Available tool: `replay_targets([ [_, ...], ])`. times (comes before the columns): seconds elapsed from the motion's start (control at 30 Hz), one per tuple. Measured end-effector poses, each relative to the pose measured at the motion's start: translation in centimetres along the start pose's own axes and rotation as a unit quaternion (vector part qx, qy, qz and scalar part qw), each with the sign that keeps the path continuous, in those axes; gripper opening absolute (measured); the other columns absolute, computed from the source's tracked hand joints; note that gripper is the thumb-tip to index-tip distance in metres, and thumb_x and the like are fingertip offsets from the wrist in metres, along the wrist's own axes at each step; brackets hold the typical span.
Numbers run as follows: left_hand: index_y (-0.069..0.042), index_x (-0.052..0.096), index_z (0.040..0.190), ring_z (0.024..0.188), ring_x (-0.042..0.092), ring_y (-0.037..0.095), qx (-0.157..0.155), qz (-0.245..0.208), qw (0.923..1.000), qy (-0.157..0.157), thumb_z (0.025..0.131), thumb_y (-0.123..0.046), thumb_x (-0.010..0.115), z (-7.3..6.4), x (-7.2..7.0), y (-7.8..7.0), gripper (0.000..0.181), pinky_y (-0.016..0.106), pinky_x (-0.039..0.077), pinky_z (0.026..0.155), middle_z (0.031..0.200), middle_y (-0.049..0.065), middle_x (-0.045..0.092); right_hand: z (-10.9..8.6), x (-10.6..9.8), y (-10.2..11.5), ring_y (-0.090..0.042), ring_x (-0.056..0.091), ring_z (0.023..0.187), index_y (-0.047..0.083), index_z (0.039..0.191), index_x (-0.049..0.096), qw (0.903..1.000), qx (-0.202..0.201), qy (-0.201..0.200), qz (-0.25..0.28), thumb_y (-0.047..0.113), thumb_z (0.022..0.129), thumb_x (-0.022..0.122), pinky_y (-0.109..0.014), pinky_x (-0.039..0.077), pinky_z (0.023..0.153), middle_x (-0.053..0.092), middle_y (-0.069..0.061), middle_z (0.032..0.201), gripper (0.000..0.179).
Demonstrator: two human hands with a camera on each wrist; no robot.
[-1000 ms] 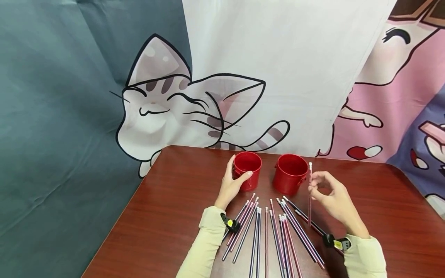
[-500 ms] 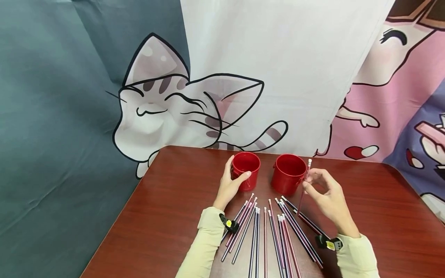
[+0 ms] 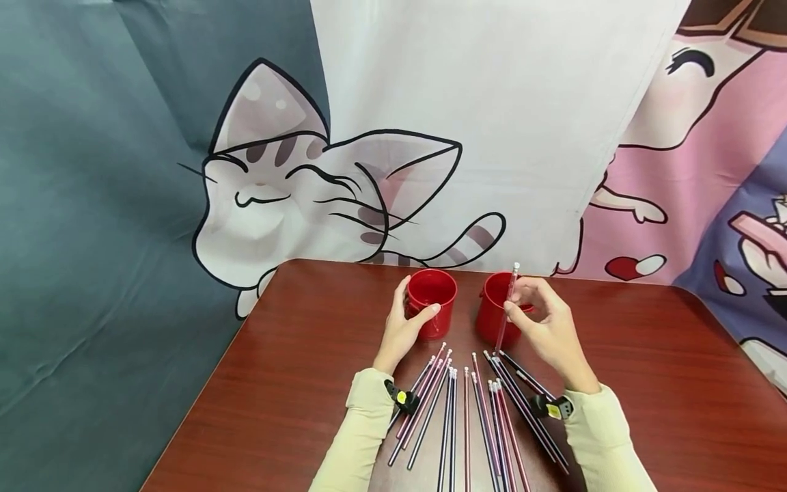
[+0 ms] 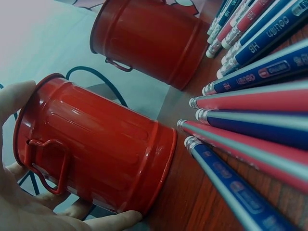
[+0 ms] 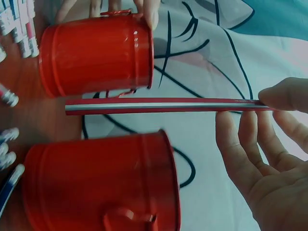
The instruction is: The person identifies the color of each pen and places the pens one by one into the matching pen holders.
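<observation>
My left hand (image 3: pixel 398 336) is wrapped round the side of the left red metal bucket (image 4: pixel 106 144), thumb across its front near the rim. Its small wire handle shows in the left wrist view. Between thumb and fingertips, my right hand (image 3: pixel 555 336) pinches a red pencil (image 5: pixel 159 105) with a silver stripe near its eraser end. The pencil is held up, slightly tilted, eraser uppermost, and overlaps the right red bucket (image 3: pixel 488 316) in the head view. From the right wrist, its lower end appears between the two buckets.
Several red and dark blue pencils (image 3: pixel 466 424) lie fanned out on the brown wooden table (image 3: pixel 295 383), eraser ends toward the buckets. Behind the table hangs a cloth backdrop (image 3: pixel 393 82) printed with a cartoon cat.
My right hand has moved left with the red pencil, from beside the right bucket to in front of it. The left hand keeps its hold on the left bucket.
</observation>
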State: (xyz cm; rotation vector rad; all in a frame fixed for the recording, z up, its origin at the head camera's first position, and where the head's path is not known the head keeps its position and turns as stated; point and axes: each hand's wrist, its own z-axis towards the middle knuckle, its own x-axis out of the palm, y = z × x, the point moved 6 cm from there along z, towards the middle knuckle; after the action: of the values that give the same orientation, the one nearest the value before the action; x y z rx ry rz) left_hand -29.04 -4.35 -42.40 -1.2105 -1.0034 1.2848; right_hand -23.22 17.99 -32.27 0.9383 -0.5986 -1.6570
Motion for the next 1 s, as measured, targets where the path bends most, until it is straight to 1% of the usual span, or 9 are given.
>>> replay_targets([
  [0.03, -0.025, 0.024, 0.143, 0.122, 0.037, 0.023, 0.003, -0.001, 1.0000, -0.001, 0.083, -0.027, 0.066, -0.2, 0.0, -0.4, 0.073, 0.043, 0.047, 0.088, 0.138, 0.007, 0.039, 0.3, 0.2, 0.1, -0.016, 0.057, 0.077, -0.008, 0.107, 0.052, 1.0000, -0.003, 0.001, 0.000, -0.011, 0.079, 0.061, -0.020, 0.053, 0.062, 0.052, -0.020, 0.085, 0.030],
  [0.13, -0.025, 0.025, 0.143, 0.122, 0.037, 0.023, 0.003, 0.000, 1.0000, -0.002, 0.083, -0.027, 0.066, -0.3, 0.0, -0.7, 0.073, 0.043, 0.047, 0.088, 0.138, 0.007, 0.039, 1.2, 1.0, 0.5, -0.018, 0.057, 0.077, -0.008, 0.106, 0.052, 0.9999, -0.011, 0.006, 0.009, -0.011, 0.079, 0.061, -0.020, 0.053, 0.063, 0.052, -0.021, 0.084, 0.029],
  [0.2, -0.025, 0.026, 0.142, 0.122, 0.038, 0.023, 0.007, -0.003, 1.0000, -0.006, 0.082, -0.029, 0.066, 0.0, 0.1, -0.3, 0.072, 0.043, 0.046, 0.089, 0.137, 0.005, 0.040, 1.8, 1.6, 0.7, -0.022, 0.058, 0.076, -0.008, 0.106, 0.051, 0.9997, -0.012, 0.011, 0.018, -0.011, 0.079, 0.061, -0.021, 0.053, 0.064, 0.053, -0.022, 0.084, 0.029],
  [0.37, -0.036, 0.027, 0.140, 0.122, 0.038, 0.019, 0.013, -0.004, 0.9998, -0.014, 0.079, -0.039, 0.068, 1.1, 0.2, 2.2, 0.074, 0.042, 0.046, 0.089, 0.134, -0.006, 0.042, 3.3, 2.9, 1.3, -0.029, 0.058, 0.072, -0.007, 0.106, 0.051, 0.9996, -0.021, 0.017, 0.012, -0.008, 0.080, 0.061, -0.021, 0.053, 0.062, 0.055, -0.021, 0.083, 0.028],
  [0.47, -0.038, 0.026, 0.140, 0.122, 0.037, 0.017, 0.008, -0.004, 0.9998, -0.015, 0.079, -0.040, 0.068, 1.2, 0.1, 2.7, 0.075, 0.041, 0.046, 0.090, 0.134, -0.009, 0.041, 4.3, 3.7, 1.8, -0.027, 0.058, 0.072, -0.006, 0.107, 0.052, 0.9991, -0.037, 0.018, -0.011, -0.005, 0.081, 0.062, -0.018, 0.052, 0.061, 0.056, -0.019, 0.084, 0.027],
  [0.57, -0.034, 0.025, 0.142, 0.122, 0.037, 0.018, 0.007, -0.008, 0.9998, -0.014, 0.079, -0.036, 0.068, 1.0, 0.0, 2.3, 0.076, 0.043, 0.045, 0.091, 0.135, -0.007, 0.041, 5.1, 4.5, 2.0, -0.027, 0.058, 0.072, -0.005, 0.107, 0.052, 0.9988, -0.042, 0.022, -0.016, -0.004, 0.081, 0.062, -0.015, 0.050, 0.063, 0.057, -0.018, 0.085, 0.027],
  [0.73, -0.025, 0.025, 0.143, 0.123, 0.037, 0.025, 0.009, -0.009, 0.9999, -0.003, 0.082, -0.027, 0.067, 0.1, 0.0, 0.3, 0.074, 0.045, 0.044, 0.092, 0.137, 0.004, 0.040, 6.2, 5.3, 1.7, -0.030, 0.057, 0.072, -0.006, 0.107, 0.050, 0.9990, -0.023, 0.023, 0.030, -0.005, 0.081, 0.061, -0.019, 0.053, 0.063, 0.056, -0.022, 0.085, 0.028],
  [0.8, -0.022, 0.025, 0.143, 0.123, 0.037, 0.028, 0.014, -0.008, 0.9999, 0.000, 0.083, -0.026, 0.066, -0.2, 0.1, -0.4, 0.073, 0.045, 0.043, 0.092, 0.138, 0.008, 0.040, 6.5, 5.5, 1.7, -0.029, 0.058, 0.072, -0.007, 0.108, 0.050, 0.9989, -0.021, 0.019, 0.037, -0.005, 0.082, 0.061, -0.020, 0.053, 0.062, 0.055, -0.022, 0.086, 0.028],
  [1.0, -0.018, 0.026, 0.144, 0.123, 0.037, 0.030, 0.022, -0.002, 0.9997, -0.010, 0.083, -0.026, 0.065, -0.4, 0.1, -1.1, 0.072, 0.044, 0.043, 0.092, 0.138, 0.012, 0.040, 7.5, 6.0, 2.4, -0.027, 0.058, 0.072, -0.006, 0.108, 0.050, 0.9987, -0.031, 0.014, 0.038, -0.004, 0.082, 0.060, -0.021, 0.053, 0.060, 0.056, -0.020, 0.086, 0.028],
])
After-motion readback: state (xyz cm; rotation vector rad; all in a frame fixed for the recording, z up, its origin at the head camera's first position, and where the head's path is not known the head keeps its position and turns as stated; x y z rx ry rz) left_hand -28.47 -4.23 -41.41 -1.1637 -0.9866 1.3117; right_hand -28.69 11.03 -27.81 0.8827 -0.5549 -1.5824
